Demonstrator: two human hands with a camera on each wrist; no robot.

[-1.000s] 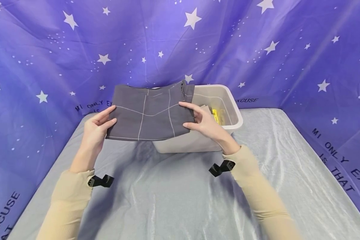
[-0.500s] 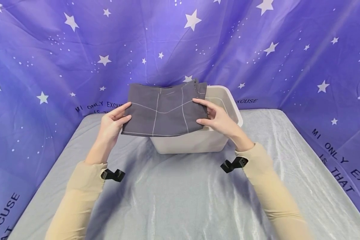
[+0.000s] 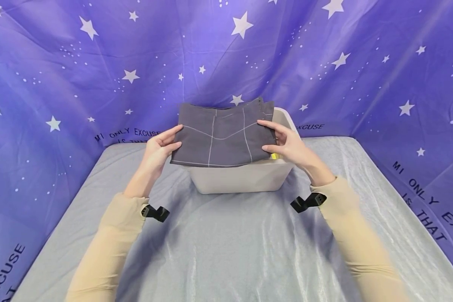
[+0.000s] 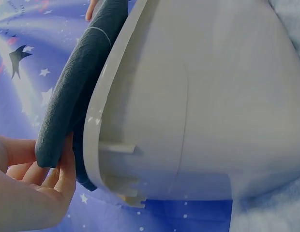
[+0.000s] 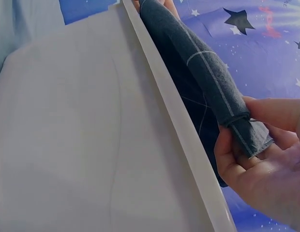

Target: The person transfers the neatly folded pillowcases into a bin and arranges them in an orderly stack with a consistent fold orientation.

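Observation:
A folded dark grey cloth (image 3: pixel 226 147) with pale stitched lines, perhaps a garment, is held up between both hands. My left hand (image 3: pixel 159 150) pinches its left edge, thumb in front and fingers behind. At the right edge my right hand (image 3: pixel 288 144) grips it the same way. Behind and beneath the cloth stands a light grey plastic bin (image 3: pixel 241 180); the cloth hides most of its opening. In the left wrist view the folded edge of the cloth (image 4: pixel 77 87) lies just over the bin rim (image 4: pixel 99 101). The right wrist view shows its layered end (image 5: pixel 237 125) between thumb and fingers.
Something yellow (image 3: pixel 274 156) shows inside the bin near my right hand. A pale grey-blue velvety cover (image 3: pixel 226 243) spreads over the table. A purple star-printed curtain (image 3: pixel 196 46) encloses the back and sides. Black cameras (image 3: pixel 155 213) sit on both wrists.
Both hands have moved to the right and slightly up, carrying the grey cloth from the left part of the bin to over its opening. The bin has stayed put.

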